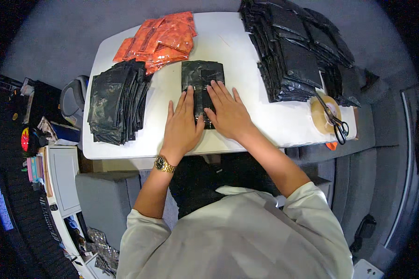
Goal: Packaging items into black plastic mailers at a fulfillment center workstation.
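Flat-spread left hand (184, 124) and right hand (229, 111) lie on a black packet (198, 70) between black stacks (114, 104), orange packets (160, 39) beyond.

The packet (194, 72) looks like glossy, creased plastic; the orange packets (165, 38) are shiny, crinkled film; the tabletop (226, 39) is smooth; the tape roll (315, 117), glossy plastic; the wristwatch (160, 163), polished metal; the shirt (237, 232), matt cloth.
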A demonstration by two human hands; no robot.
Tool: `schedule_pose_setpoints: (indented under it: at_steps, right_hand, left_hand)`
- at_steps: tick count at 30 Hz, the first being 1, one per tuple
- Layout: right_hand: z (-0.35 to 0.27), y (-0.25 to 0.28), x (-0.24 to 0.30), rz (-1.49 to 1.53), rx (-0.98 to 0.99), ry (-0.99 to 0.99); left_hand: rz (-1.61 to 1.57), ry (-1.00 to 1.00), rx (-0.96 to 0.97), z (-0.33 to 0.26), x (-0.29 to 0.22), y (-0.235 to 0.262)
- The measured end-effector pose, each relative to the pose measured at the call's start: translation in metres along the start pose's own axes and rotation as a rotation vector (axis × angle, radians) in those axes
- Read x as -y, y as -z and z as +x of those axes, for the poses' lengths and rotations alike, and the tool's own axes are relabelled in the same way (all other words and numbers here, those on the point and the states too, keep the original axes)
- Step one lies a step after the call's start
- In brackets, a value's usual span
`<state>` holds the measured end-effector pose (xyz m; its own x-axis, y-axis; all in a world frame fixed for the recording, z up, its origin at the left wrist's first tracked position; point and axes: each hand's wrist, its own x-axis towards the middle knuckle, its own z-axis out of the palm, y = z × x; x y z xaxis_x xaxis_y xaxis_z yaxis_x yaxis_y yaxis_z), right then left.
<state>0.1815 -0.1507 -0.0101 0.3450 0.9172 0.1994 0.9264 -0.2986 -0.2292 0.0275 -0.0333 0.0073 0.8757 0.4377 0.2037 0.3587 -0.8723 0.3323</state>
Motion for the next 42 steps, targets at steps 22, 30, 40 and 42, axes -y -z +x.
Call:
schedule_pose_setpoints:
  at_steps: [22,30,40,42]
  right_hand:
    - [0.089,-0.002,-0.087,1.066,0.028,-0.610]
    - [0.067,0.024,-0.057,0.664,-0.132,-0.156]
    - [0.007,0.030,-0.030,0.401,-0.155,-0.011]
    - [0.002,0.028,-0.024,0.392,-0.153,-0.024]
  left_hand:
    - [-1.209,0.378,-0.164,0.110,0.058,0.006]
    - [-0.864,0.093,-0.310,0.078,0.068,0.006]
    - [-0.589,0.081,-0.214,0.023,0.040,0.017]
    - [-0.561,0.081,-0.183,0.019,0.038,0.022]
